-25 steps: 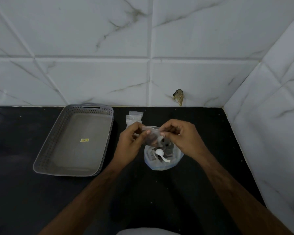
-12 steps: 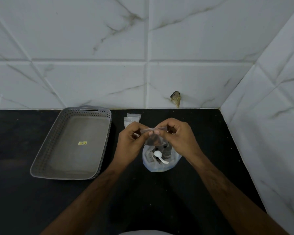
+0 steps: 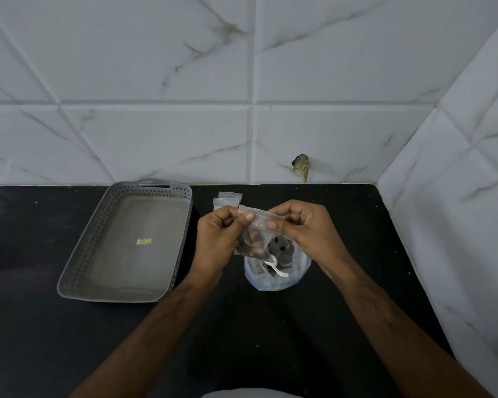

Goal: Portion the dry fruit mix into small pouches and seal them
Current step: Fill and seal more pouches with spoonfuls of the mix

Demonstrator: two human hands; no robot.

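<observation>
I see my left hand (image 3: 217,239) and my right hand (image 3: 308,232) raised together above the bench (image 3: 357,297), fingers curled narrow. Each thumb and forefinger pinches the top strip of a small clear pouch (image 3: 255,234), left fingers (image 3: 246,218) at its left end, right fingers (image 3: 271,224) further right along it. The pouch hangs below the fingers, dark dry fruit filling its lower part. Just below and to the right sits the open bag of mix (image 3: 276,268) with a white spoon (image 3: 273,267) in it. Spare pouches (image 3: 227,200) lie on the far side of my hands. A grey perforated tray (image 3: 127,242) stands to the left.
</observation>
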